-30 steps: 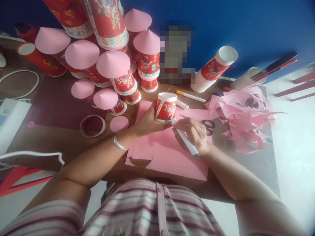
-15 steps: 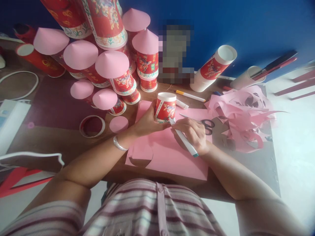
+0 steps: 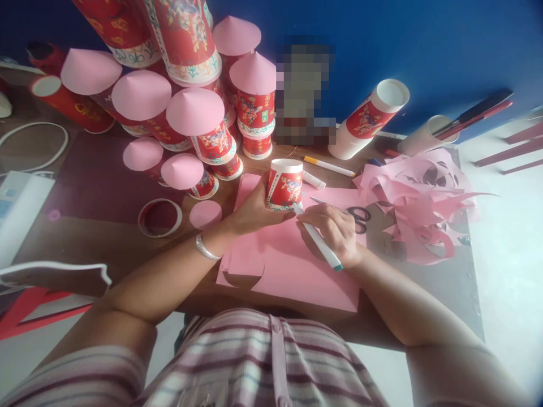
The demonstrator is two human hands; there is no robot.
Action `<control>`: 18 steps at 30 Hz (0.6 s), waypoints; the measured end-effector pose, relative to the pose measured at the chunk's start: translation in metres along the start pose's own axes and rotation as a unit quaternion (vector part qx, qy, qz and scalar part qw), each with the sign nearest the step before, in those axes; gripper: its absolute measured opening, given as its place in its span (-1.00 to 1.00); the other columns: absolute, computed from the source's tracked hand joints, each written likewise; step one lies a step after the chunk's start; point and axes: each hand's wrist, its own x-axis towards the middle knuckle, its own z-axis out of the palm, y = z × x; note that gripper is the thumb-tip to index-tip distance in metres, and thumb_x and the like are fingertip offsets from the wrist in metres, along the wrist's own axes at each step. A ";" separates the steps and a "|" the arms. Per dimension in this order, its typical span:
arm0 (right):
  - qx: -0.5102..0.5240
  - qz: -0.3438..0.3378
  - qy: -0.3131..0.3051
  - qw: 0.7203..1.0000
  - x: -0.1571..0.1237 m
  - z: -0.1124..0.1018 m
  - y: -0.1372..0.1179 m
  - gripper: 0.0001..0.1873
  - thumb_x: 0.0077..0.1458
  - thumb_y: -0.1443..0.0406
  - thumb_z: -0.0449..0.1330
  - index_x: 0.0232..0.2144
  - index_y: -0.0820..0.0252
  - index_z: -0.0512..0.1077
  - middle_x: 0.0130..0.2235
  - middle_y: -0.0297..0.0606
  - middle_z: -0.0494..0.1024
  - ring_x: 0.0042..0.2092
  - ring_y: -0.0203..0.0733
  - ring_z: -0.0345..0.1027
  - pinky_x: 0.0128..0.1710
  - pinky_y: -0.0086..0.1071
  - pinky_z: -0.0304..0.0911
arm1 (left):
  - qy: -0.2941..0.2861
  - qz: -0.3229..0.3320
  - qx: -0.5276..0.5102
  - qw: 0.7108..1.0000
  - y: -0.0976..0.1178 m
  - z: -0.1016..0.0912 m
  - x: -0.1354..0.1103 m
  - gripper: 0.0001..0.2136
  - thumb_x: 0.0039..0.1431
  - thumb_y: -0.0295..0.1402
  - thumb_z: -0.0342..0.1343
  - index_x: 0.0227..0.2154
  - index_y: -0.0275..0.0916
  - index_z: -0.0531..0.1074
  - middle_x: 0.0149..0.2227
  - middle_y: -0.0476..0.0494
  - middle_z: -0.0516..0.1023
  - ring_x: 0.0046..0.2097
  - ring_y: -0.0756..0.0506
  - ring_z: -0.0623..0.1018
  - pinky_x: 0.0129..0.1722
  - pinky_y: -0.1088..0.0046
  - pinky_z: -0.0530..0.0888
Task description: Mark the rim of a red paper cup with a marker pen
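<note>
A red patterned paper cup [image 3: 284, 185] stands upside down on a pink paper sheet [image 3: 292, 265] in the middle of the table. My left hand [image 3: 253, 210] grips the cup's side from the left and holds it down. My right hand [image 3: 333, 229] is closed round a white marker [image 3: 319, 240] with a teal end. The marker's tip touches the paper right at the cup's lower rim. A round hole is cut out of the sheet's near left edge.
Several red cups with pink cone lids [image 3: 195, 121] are stacked at the back left. A pink disc [image 3: 205, 214] and a cup ring [image 3: 160, 217] lie left of the sheet. Black scissors [image 3: 360, 217] and a heap of pink scraps [image 3: 418, 198] lie to the right. Pens and cup stacks [image 3: 368, 118] stand behind.
Hardly anything differs: both hands, cup and marker keep their places, with only a slight shift of the marker tip along the cup's rim.
</note>
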 end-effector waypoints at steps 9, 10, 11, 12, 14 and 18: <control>-0.014 -0.003 -0.007 1.000 0.002 -0.001 -0.001 -0.72 0.48 0.46 0.33 0.13 0.10 0.53 -0.20 -0.27 0.73 -0.30 -0.16 0.65 -0.33 -0.31 0.54 | 0.008 0.003 0.005 1.000 -0.002 0.000 0.000 -0.11 0.03 0.06 0.76 0.27 -0.17 0.43 0.27 -0.37 0.68 0.28 -0.39 0.72 0.20 0.07 0.75; -0.017 -0.004 -0.005 1.000 0.003 -0.001 -0.001 -0.74 0.48 0.46 0.32 0.12 0.10 0.53 -0.21 -0.27 0.73 -0.31 -0.16 0.64 -0.33 -0.32 0.54 | 0.005 0.004 0.002 1.000 -0.003 -0.001 0.000 -0.13 0.03 0.05 0.76 0.25 -0.17 0.44 0.27 -0.38 0.68 0.30 -0.40 0.72 0.21 0.06 0.75; -0.018 -0.004 -0.003 1.000 0.003 -0.001 -0.001 -0.76 0.49 0.46 0.31 0.11 0.10 0.53 -0.22 -0.27 0.73 -0.32 -0.16 0.64 -0.34 -0.32 0.54 | 0.002 0.002 -0.003 1.000 -0.003 -0.001 0.000 -0.15 0.03 0.05 0.76 0.23 -0.18 0.45 0.27 -0.39 0.68 0.30 -0.40 0.71 0.23 0.06 0.74; -0.020 -0.005 0.001 1.000 0.004 -0.001 -0.002 -0.76 0.49 0.46 0.30 0.10 0.10 0.52 -0.22 -0.28 0.72 -0.33 -0.17 0.63 -0.35 -0.32 0.53 | -0.003 -0.001 -0.009 1.000 -0.003 -0.001 0.000 -0.16 0.04 0.05 0.76 0.21 -0.19 0.46 0.26 -0.39 0.68 0.31 -0.40 0.71 0.24 0.05 0.73; -0.026 -0.009 0.015 1.000 0.005 -0.002 -0.003 -0.74 0.48 0.47 0.31 0.10 0.09 0.52 -0.24 -0.30 0.71 -0.35 -0.18 0.61 -0.36 -0.33 0.52 | -0.010 -0.007 -0.023 1.000 -0.003 -0.002 0.000 -0.17 0.03 0.05 0.76 0.20 -0.19 0.46 0.24 -0.38 0.69 0.30 -0.40 0.72 0.24 0.05 0.73; -0.020 -0.025 0.024 0.999 0.007 -0.004 -0.004 -0.68 0.45 0.49 0.36 0.13 0.09 0.53 -0.27 -0.35 0.67 -0.37 -0.21 0.55 -0.37 -0.34 0.47 | -0.010 -0.003 -0.048 0.999 -0.003 -0.004 0.000 -0.13 0.00 0.01 0.78 0.22 -0.16 0.44 0.18 -0.34 0.72 0.24 -0.38 0.75 0.20 0.05 0.74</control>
